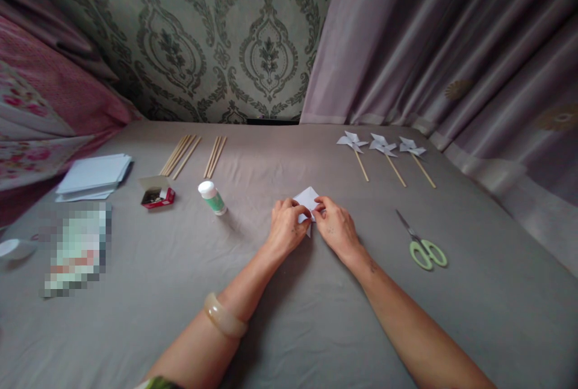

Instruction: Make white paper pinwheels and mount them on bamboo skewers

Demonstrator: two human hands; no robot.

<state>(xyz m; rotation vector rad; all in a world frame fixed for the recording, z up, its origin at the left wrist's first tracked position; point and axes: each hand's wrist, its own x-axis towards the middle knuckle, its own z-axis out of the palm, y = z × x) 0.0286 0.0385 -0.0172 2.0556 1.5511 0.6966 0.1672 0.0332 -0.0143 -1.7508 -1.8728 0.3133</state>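
Currently, the left hand [285, 221] and right hand [335, 225] are pinching seemingly half-folded paper [307, 197] right of the glue [213, 198], while three apparently finished pinwheels [383, 146] are lying farther right, unused sticks [215, 158] behind it.

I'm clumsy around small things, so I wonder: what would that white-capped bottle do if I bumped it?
The white-capped bottle might tip, since it stands upright and is taller than wide. Once down, its round body would probably roll, though the wrinkled cloth could slow it. Its contents are hidden, so I can't judge its weight.
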